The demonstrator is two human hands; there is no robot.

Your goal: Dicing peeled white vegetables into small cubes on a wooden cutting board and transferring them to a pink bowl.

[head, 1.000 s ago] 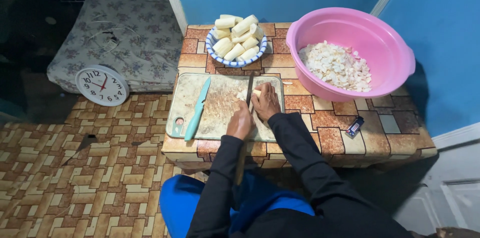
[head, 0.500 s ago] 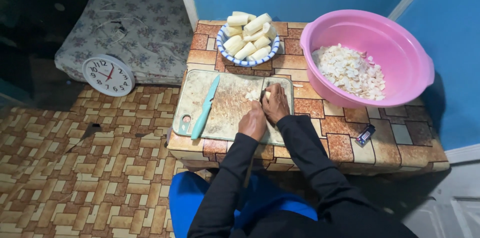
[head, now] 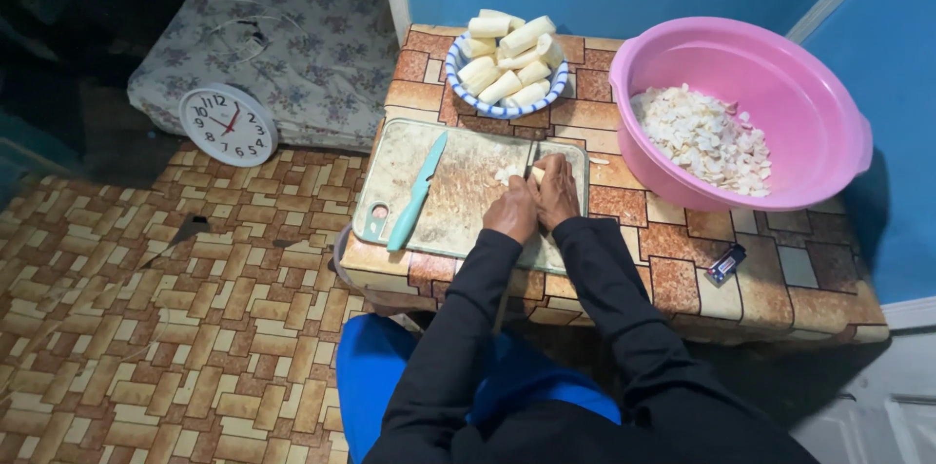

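My left hand point(head: 512, 212) is closed around a knife whose dark blade point(head: 527, 173) stands on the worn cutting board point(head: 439, 211). My right hand point(head: 558, 190) presses a pale peeled piece point(head: 536, 174) onto the board right beside the blade. A few thin pale slices point(head: 504, 174) lie just left of the blade. A teal knife point(head: 417, 193) rests untouched on the left half of the board. Both hands are side by side, almost touching.
A blue-rimmed bowl point(head: 458, 84) piled with peeled pale pieces stands behind the board. A pink basin point(head: 829, 147) holding several slices sits at the right. A small dark object point(head: 726, 264) lies on the patterned low table point(head: 673, 274). On the floor at the left are a wall clock point(head: 227, 125) and a floral mattress point(head: 283, 35).
The view has shifted, so everything sits further right in the frame. My hands stay together on the board, with the blade working at the piece's end.
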